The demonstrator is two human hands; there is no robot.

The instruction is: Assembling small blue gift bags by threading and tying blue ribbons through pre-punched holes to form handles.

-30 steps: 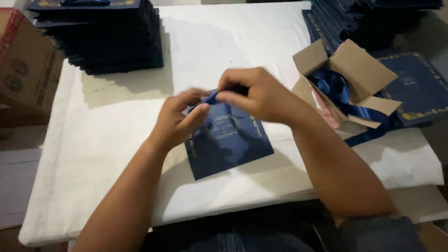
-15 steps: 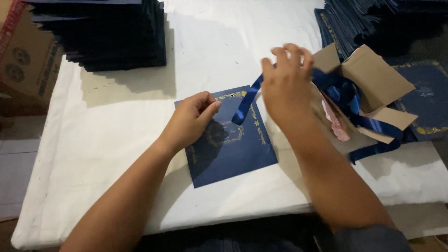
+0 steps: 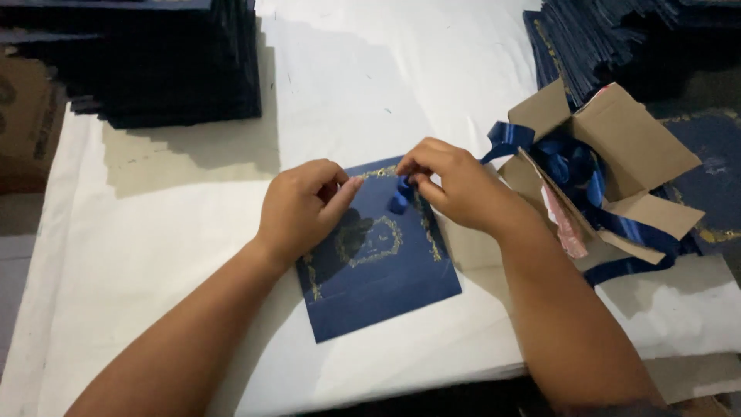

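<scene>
Head view — ribbon box [image 3: 617, 147] beside hands [image 3: 448, 185]

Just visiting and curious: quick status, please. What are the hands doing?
Left hand pressing the dark blue gold-printed card flat. Right hand pinching a short blue ribbon piece at the card's top edge. Open cardboard box of ribbon beside it.

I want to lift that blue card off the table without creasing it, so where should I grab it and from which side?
Probably the near bottom corner of the blue card, from the person's own side. It lies flat on the white cloth, tilted, and that corner is bare; the left hand and right hand with the ribbon crowd the top edge.
</scene>
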